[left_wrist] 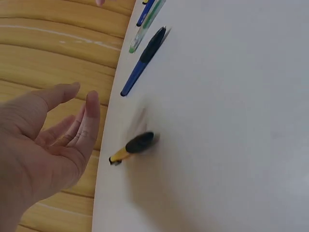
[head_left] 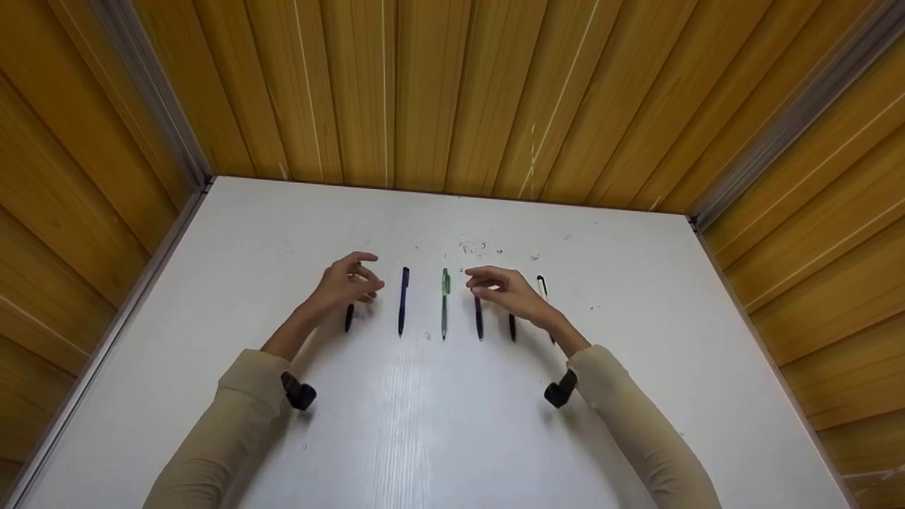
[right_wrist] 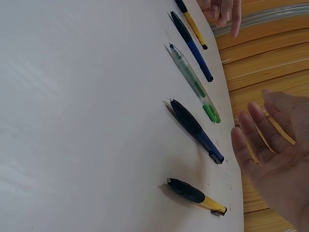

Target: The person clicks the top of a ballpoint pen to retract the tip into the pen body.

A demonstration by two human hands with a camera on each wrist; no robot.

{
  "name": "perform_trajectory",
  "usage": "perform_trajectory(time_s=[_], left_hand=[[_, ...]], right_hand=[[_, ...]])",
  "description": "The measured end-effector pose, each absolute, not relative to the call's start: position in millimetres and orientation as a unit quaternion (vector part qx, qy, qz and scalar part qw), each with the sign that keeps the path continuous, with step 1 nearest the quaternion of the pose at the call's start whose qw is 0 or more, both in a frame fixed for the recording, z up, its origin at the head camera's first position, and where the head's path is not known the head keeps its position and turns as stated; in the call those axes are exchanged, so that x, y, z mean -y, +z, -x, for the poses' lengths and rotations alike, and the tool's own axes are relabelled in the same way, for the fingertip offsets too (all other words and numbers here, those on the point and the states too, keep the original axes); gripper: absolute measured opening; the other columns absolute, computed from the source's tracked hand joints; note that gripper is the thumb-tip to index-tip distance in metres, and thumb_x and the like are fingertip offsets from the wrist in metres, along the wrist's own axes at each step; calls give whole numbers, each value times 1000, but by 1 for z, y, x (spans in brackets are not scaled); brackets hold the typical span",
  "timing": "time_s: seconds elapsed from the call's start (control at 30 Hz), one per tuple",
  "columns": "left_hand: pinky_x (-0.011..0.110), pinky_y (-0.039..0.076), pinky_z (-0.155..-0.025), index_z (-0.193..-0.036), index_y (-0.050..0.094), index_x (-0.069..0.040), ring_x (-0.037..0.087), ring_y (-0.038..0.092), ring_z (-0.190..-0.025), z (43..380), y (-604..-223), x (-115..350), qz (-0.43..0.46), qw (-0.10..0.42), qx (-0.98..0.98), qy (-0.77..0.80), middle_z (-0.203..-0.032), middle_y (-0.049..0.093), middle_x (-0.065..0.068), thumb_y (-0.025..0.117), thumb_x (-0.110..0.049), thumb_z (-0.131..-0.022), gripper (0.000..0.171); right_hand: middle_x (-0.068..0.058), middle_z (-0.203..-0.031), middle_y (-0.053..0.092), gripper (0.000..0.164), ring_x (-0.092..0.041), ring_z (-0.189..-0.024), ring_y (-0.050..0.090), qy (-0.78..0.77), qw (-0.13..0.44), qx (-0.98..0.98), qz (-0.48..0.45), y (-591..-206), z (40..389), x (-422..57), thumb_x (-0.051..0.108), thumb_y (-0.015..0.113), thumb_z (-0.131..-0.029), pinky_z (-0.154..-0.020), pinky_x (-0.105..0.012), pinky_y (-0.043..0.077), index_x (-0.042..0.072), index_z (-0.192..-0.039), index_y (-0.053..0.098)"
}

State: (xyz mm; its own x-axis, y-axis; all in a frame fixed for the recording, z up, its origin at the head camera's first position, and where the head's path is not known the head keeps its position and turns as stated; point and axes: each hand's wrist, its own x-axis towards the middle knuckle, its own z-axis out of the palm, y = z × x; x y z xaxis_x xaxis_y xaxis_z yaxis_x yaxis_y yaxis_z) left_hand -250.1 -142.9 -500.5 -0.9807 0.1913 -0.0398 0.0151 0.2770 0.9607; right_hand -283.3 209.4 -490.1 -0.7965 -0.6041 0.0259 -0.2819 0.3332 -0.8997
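Note:
Several pens lie side by side in a row on the white table. My left hand (head_left: pixel 346 283) hovers over the leftmost one, a yellow pen with a black grip (left_wrist: pixel 139 143), hiding part of it in the head view; the fingers are loosely bent and hold nothing. To its right come a blue pen (head_left: pixel 404 302) and a clear pen with green parts (head_left: pixel 445 302). My right hand (head_left: pixel 510 291), fingers relaxed and holding nothing, is over a second blue pen (right_wrist: pixel 195 128) and another yellow pen (right_wrist: pixel 195 194). A white pen with a black clip (head_left: pixel 542 285) is partly behind the right wrist.
The white table (head_left: pixel 424 424) carries small dark marks (head_left: pixel 472 247) beyond the pens. Wood-look panels (head_left: pixel 431 92) rise behind it and at both sides, with grey metal posts (head_left: pixel 152 85) at the corners. A black camera (head_left: pixel 300 393) sits at each wrist.

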Motion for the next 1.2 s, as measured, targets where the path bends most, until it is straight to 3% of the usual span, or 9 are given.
perform_trajectory(time_s=[0.13,0.33,0.57,0.73,1.0,1.2], left_hand=[[37,65,-78,-145,49,0,39,74,-94,255,-503,121,-89,92,-810,573,-111,67,25,69,-5,-94,55],[31,63,-70,-136,59,-1,27,73,-81,261,-511,102,-88,86,-849,515,-105,69,24,72,-1,-90,48],[21,48,-57,-128,66,-3,14,60,-65,264,-518,90,-71,56,-884,458,-86,68,12,82,-7,-83,48],[21,44,-53,-123,69,-3,12,56,-59,262,-515,81,-87,49,-896,433,-80,69,11,82,-6,-83,42],[22,46,-56,-118,73,0,16,60,-67,256,-510,76,-80,53,-910,403,-92,70,16,69,-5,-92,27],[25,52,-63,-116,74,1,20,65,-77,255,-507,76,-67,65,-911,401,-103,70,18,67,-8,-95,24]], right_hand=[[-31,-133,60,44,-46,-124,59,-521,163,-792,272,-487,285,-205,8,59,-103,-91,-15,54,-5,-144,52],[-29,-132,62,43,-37,-121,62,-519,150,-798,269,-490,286,-200,9,60,-103,-92,-15,54,-6,-142,53],[-29,-130,63,45,-28,-117,65,-520,153,-796,271,-495,285,-199,12,62,-102,-92,-16,54,-6,-142,53],[-27,-130,64,45,-17,-114,66,-523,152,-796,264,-494,286,-202,14,62,-103,-93,-18,55,-5,-142,53],[-22,-128,67,44,-13,-112,66,-522,152,-797,264,-495,286,-202,14,62,-103,-93,-18,55,-5,-142,54],[-26,-128,65,43,-29,-117,65,-528,152,-792,267,-494,285,-202,11,60,-103,-92,-18,54,-7,-142,53]])
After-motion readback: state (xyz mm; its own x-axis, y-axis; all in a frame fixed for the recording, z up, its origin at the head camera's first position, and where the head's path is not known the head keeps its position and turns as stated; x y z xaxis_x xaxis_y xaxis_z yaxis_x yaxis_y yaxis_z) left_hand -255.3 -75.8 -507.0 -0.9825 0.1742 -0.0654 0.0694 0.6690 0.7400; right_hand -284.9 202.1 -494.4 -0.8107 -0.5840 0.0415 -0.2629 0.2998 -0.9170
